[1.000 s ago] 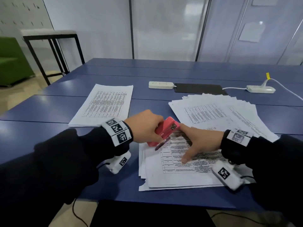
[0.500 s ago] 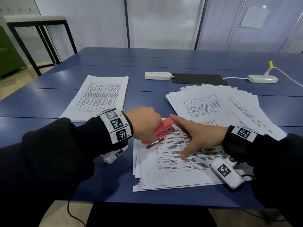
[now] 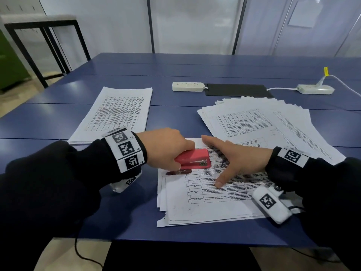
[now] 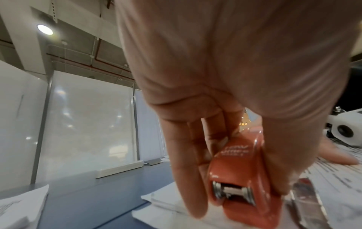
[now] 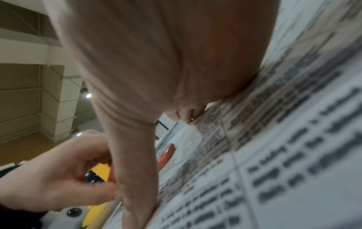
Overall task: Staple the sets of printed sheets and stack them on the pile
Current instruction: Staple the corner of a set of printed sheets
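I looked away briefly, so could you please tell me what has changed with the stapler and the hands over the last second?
The left hand, still gripping the red stapler, has lowered it from a tilted, raised pose to nearly flat on the top-left corner of the sheet set. The right hand stays spread flat, pressing the sheets. The neat pile and fanned sheets have not moved.

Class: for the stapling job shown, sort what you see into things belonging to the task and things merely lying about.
Belonging:
red stapler, gripped by left hand
sheet set under flat right hand
neat pile
fanned sheets

Lying about:
power strip
black pad
second power strip
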The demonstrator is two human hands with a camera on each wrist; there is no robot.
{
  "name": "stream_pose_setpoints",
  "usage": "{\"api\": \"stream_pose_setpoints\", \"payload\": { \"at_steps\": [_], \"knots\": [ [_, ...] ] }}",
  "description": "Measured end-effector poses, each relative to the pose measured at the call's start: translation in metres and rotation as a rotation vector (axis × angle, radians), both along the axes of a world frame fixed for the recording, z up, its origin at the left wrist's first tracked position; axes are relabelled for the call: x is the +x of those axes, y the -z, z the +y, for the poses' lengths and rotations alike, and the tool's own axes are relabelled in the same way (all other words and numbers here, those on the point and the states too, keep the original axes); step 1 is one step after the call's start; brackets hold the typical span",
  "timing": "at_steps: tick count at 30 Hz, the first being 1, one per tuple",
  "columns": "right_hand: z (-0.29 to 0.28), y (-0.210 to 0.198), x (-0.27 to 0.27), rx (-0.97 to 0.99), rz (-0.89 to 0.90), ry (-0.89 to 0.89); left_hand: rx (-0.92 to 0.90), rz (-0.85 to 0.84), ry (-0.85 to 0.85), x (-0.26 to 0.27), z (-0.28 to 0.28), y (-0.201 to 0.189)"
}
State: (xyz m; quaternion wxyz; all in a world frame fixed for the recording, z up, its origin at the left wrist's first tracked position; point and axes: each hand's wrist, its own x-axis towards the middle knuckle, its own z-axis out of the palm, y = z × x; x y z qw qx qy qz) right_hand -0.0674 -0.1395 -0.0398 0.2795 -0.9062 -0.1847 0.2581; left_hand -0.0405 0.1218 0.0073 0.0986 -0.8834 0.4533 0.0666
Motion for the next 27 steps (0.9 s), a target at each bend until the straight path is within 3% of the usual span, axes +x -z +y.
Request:
{"api": "stream_pose_setpoints", "payload": {
  "at_steps": [18,21,24,25,27],
  "knots": [
    [0.005,-0.013,-0.009,0.013,0.019,0.004,-0.039,0.039,-0.115,-0.011,0.032,-0.008],
    [0.014,-0.021,-0.014,0.164,0.031,0.089,-0.128,0.099,-0.167,-0.009,0.041,-0.017],
    [0.038,-0.027,-0.010,0.482,-0.091,0.368,-0.318,0.161,-0.216,-0.004,0.044,-0.027],
    [0.047,-0.030,-0.007,0.595,-0.064,0.445,-0.380,0.183,-0.218,-0.003,0.042,-0.031],
    [0.064,-0.038,-0.001,0.709,0.182,0.474,-0.466,0.221,-0.224,0.000,0.038,-0.035]
  ]
}}
